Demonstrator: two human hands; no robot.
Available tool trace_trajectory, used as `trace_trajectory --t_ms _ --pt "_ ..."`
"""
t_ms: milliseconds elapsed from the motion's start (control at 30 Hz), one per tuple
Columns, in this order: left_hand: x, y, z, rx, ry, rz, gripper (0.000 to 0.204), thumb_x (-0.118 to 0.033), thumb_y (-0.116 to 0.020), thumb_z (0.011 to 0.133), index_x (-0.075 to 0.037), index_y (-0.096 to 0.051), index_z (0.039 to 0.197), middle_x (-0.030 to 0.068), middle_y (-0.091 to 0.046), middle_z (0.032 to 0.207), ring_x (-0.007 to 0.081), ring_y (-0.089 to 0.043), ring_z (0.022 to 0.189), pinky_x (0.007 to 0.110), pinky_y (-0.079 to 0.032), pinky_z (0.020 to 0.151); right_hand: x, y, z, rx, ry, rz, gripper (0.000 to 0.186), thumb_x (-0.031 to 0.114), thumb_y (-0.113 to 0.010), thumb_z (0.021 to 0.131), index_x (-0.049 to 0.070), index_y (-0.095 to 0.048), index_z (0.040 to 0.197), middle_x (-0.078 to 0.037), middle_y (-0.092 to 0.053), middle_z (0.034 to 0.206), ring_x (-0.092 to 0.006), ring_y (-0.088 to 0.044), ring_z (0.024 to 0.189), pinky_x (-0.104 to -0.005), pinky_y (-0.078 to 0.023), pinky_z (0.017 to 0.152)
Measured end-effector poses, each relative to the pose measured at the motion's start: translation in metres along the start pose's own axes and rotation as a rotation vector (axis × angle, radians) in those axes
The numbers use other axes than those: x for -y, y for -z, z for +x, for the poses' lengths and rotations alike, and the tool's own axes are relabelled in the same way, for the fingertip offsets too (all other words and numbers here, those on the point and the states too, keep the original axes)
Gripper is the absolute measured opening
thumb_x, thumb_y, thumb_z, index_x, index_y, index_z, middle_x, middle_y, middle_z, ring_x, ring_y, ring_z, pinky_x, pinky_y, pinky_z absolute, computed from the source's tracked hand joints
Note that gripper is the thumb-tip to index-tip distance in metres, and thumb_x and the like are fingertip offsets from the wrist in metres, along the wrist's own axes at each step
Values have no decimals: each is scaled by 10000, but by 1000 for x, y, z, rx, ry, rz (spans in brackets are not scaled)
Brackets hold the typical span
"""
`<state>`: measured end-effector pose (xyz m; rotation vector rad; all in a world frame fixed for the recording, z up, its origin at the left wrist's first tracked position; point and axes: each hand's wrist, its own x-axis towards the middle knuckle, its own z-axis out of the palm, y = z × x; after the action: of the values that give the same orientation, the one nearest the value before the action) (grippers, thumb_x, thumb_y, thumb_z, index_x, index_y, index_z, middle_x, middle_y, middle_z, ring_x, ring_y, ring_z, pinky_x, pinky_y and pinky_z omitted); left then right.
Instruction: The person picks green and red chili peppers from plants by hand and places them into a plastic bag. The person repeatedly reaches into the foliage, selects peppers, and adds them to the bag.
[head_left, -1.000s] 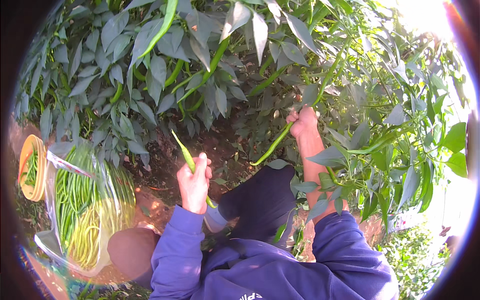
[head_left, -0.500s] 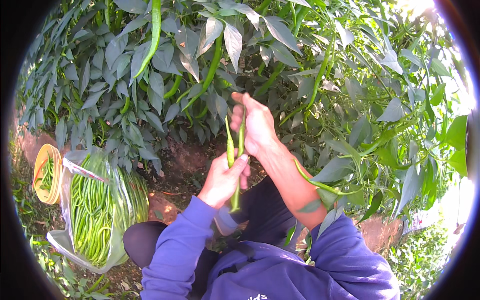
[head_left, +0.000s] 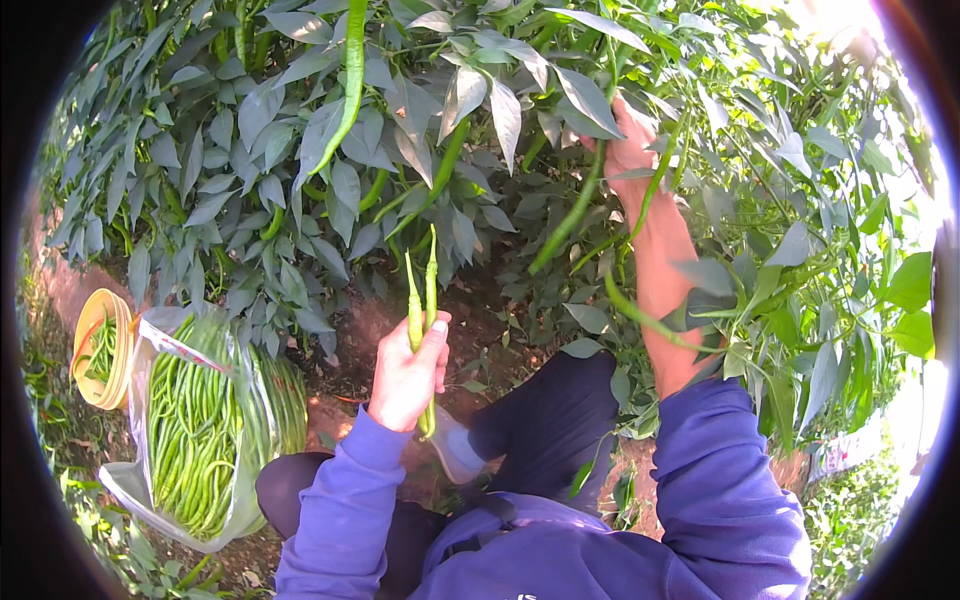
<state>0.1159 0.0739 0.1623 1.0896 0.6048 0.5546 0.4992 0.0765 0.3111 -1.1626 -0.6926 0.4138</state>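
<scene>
Already, picked chili peppers [head_left: 195, 430] fill the clear plastic bag [head_left: 122, 487], two slender green chilies [head_left: 415, 322] sit clasped in the left hand [head_left: 405, 372], and hanging chilies [head_left: 350, 90] remain on the pepper plants [head_left: 270, 120], where leaves hide whether the right hand's [head_left: 632, 142] fingers grip one.

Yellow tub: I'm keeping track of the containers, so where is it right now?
In the head view, the yellow tub is near the left edge, just left of the open plastic bag and well left of the left hand.
</scene>
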Motion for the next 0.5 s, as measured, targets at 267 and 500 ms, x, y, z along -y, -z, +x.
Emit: trace_trajectory --t_ms 267,500 --pt "4 -1 1 15 -23 46 288 -241 -586 1047 -2 -614 1205 -4 -545 720 70 -490 527 251 -425 456 38 4 3 -60 38 -49 201 276 -577 1039 96 -665 1027 -35 -711 861 -147 -564 656 -360 -456 626" --pt "10 -2 3 -34 5 42 254 -228 -604 1046 -3 -634 1161 -15 -539 687 60 -478 513 246 -422 455 59 8 -5 -189 -81 -132 160 271 -571 1034 176 -571 906 103 -282 591 -64 -238 477 -264 -212 434"
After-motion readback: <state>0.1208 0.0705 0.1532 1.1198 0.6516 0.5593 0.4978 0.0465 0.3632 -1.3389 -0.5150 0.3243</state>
